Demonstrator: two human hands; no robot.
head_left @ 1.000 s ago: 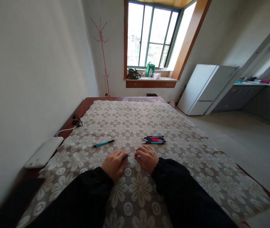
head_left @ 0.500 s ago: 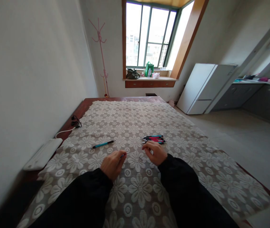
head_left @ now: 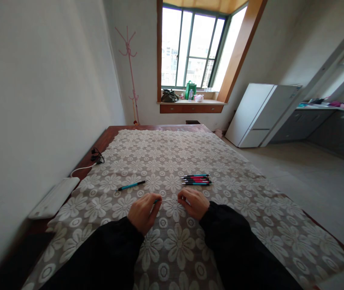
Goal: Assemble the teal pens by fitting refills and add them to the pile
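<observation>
My left hand (head_left: pixel 144 211) is closed in a pinch around a thin whitish pen refill (head_left: pixel 168 199) that points right across the gap between my hands. A bit of blue-green shows at its fingertips. My right hand (head_left: pixel 193 202) is also pinched, its fingertips close to the refill's free end. Something tiny may be between them, too small to name. Just beyond the right hand lies a row of several pens (head_left: pixel 196 179), blue and red with black parts. Farther left, a single blue and black pen (head_left: pixel 131 185) rests on the flowered tablecloth (head_left: pixel 179 243).
A white box-like device (head_left: pixel 54 197) with a cable and black plug (head_left: pixel 97 155) is at the table's left edge, beside the wall. Beyond the table are a pink coat stand (head_left: pixel 131 76), a windowsill with bags, and a white refrigerator (head_left: pixel 255 114).
My right hand has come left and nearer to me, closing in on the refill's end, and the row of pens shows more fully. The left hand has hardly moved.
</observation>
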